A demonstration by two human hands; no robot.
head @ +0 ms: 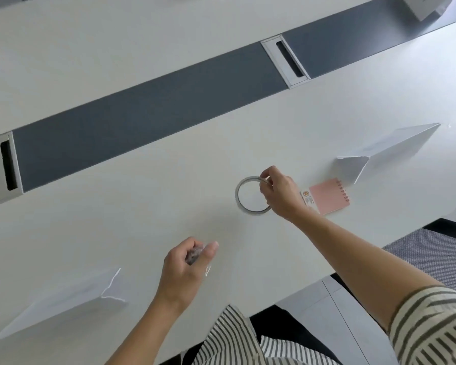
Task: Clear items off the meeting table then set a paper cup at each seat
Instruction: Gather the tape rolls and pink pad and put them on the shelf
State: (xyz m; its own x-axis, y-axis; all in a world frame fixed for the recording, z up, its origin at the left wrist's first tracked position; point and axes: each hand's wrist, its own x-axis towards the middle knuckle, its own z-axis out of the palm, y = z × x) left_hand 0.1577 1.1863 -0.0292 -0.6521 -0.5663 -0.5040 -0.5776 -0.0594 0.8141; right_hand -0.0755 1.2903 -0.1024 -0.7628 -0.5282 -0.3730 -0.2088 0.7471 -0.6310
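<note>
A thin roll of clear tape lies on the white meeting table. My right hand pinches the roll's right rim between thumb and fingers. Nearer the table's front edge, my left hand grips a small crinkled clear plastic wrapper. A pink spiral notepad with a small printed card beside it lies just right of my right hand. No paper cup is in view.
White folded name tents stand at right and at lower left. A dark grey strip with two metal cable ports runs across the table. A grey mesh chair sits at the right edge.
</note>
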